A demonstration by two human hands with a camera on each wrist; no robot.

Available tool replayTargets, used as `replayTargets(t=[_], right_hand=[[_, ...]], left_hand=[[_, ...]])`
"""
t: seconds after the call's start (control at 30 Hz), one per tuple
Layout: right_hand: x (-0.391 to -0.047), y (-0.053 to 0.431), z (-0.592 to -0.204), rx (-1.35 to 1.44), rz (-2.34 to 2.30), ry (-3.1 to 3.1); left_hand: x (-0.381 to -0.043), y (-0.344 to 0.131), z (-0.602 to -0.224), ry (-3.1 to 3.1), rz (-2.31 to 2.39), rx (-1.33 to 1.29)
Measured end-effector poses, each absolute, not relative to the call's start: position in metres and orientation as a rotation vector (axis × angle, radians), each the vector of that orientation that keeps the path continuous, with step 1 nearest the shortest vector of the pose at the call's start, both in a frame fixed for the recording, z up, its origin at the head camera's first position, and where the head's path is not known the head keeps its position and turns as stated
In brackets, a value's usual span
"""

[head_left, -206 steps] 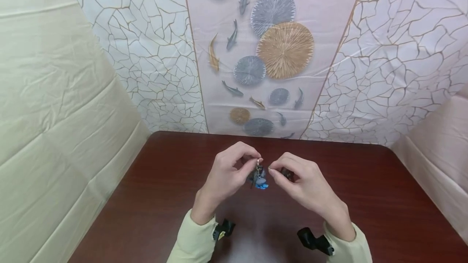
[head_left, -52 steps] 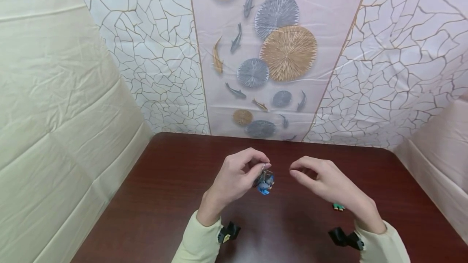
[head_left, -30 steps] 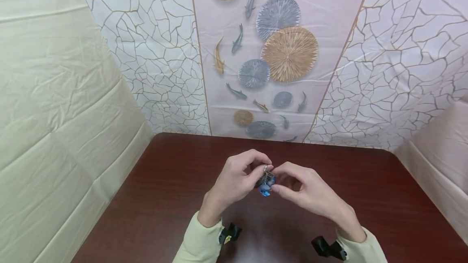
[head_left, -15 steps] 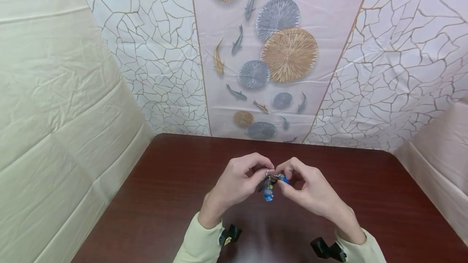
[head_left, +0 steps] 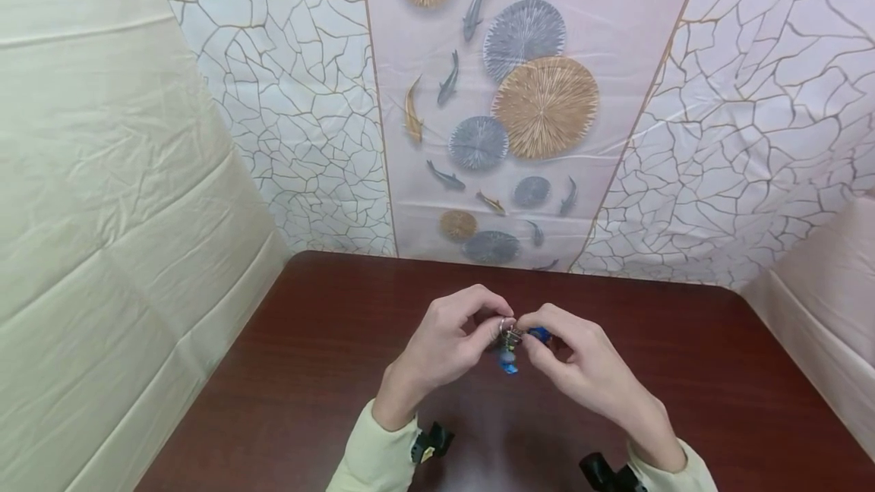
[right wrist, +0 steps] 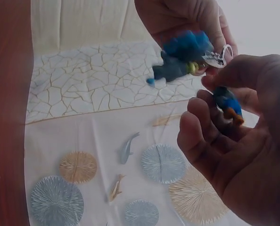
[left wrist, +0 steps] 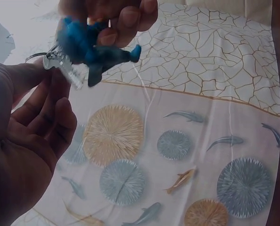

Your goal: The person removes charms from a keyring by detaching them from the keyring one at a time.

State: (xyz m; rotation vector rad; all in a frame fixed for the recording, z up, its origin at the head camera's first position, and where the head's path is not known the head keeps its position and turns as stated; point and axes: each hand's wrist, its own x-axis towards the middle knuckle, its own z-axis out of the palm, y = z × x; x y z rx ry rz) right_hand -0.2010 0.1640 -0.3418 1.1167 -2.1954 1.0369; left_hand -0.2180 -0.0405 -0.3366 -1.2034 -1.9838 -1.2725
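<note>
My left hand (head_left: pixel 444 332) pinches a metal key ring (head_left: pixel 503 323) between thumb and forefinger above the table. From the ring hangs a blue and grey figurine charm (head_left: pixel 508 363), blurred in the right wrist view, where its blue part (right wrist: pixel 187 44) shows beside the bright metal fittings (right wrist: pixel 215 59). Close by on the right, my right hand (head_left: pixel 588 359) pinches the metal end of a second charm, a small blue and orange figurine (right wrist: pixel 230 104). That figurine lies inside the right hand's curled fingers. The fingertips partly cover where this charm meets the ring.
A dark red-brown table (head_left: pixel 307 370) lies under both hands. Behind it hangs a patterned cloth (head_left: pixel 492 173), with a plain pale cloth (head_left: pixel 137 249) at the left side. Black wrist cameras sit at both cuffs, the left camera (head_left: pixel 432 443) nearer the middle.
The right hand, apart from the charms 1.7 s ago, has come in and now pinches the blue and orange one, drawn sideways. A green item seen earlier near the right forearm is out of sight.
</note>
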Motion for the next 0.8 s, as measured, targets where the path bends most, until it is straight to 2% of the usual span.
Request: replayTargets(t=[0.8], right_hand=[[-0.1984, 0.1556, -0.3465, 0.986, 1.043, -2.118]], left_hand=[[-0.2171, -0.0357, -0.3393, -1.969, -1.248, -1.246]])
